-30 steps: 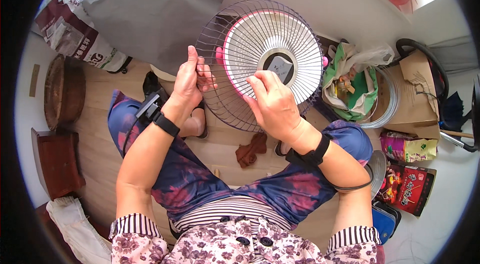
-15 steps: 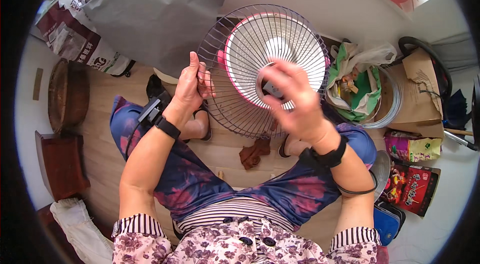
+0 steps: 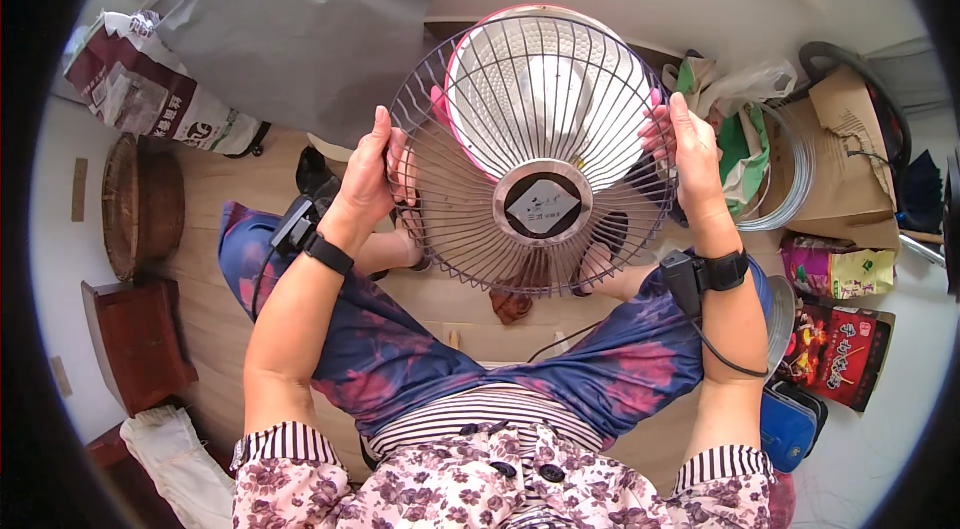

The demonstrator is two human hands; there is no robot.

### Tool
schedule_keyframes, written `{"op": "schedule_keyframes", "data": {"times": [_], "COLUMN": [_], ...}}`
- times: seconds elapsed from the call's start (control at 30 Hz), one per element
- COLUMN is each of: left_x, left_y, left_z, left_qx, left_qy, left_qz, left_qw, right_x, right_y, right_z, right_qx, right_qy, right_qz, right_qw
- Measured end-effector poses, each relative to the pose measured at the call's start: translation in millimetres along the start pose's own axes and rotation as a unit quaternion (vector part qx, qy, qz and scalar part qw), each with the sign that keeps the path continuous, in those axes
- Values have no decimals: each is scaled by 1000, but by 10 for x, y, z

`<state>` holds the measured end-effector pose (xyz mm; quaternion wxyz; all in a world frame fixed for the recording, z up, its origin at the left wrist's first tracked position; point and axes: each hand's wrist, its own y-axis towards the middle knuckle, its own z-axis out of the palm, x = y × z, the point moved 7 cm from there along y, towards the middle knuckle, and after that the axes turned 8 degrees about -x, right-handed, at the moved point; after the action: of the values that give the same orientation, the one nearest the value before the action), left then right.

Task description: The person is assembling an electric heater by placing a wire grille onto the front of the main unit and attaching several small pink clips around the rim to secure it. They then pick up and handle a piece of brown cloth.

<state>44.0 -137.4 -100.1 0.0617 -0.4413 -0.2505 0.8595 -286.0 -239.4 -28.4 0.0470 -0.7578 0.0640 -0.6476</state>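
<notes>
1. Dark wire guard point(image 3: 543, 206) spans the upper middle, towards one o'clock, in front of a white, pink-rimmed dish point(image 3: 560, 94).
2. Your left hand point(image 3: 373, 172), partly curled, grips the guard's rim at nine o'clock, thumb up.
3. Your right hand point(image 3: 695, 157), likewise curled, grips the rim at three o'clock.
4. Your forearms point(image 3: 298, 319) reach forward, bent at the elbows.

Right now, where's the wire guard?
In the head view, the wire guard is a little above and right of centre, between the left hand and right hand, partly covering the white dish.
</notes>
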Motion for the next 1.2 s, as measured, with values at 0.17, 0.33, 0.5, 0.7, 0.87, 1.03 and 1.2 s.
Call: {"op": "schedule_keyframes", "data": {"times": [0.17, 0.33, 0.5, 0.7, 0.87, 1.03, 1.2], "left_x": [77, 246, 320, 345, 324, 350, 373], "left_y": [126, 197, 198, 223, 200, 186, 187], "left_z": [-157, -262, -256, -348, -302, -341, -338], "left_qx": [10, -28, -84, -101, -112, -97, -98], "left_qy": [15, 25, 27, 36, 35, 37, 35], "left_qz": [-24, -41, -72, -89, -87, -103, -114], "left_qw": [1000, 998, 993, 990, 989, 989, 988], "right_x": [-110, -141, -187, -251, -297, -385, -503], "right_y": [-99, -159, -185, -177, -141, -154, -112], "right_z": [1, -33, -67, -20, -10, 21, 2], "right_qx": [19, 13, 28, 58, 61, 75, 68], "right_qy": [35, 4, 39, 61, 66, 63, 30], "right_qz": [10, 16, 17, 45, 38, 63, 77], "right_qw": [999, 1000, 999, 995, 995, 993, 994]}}
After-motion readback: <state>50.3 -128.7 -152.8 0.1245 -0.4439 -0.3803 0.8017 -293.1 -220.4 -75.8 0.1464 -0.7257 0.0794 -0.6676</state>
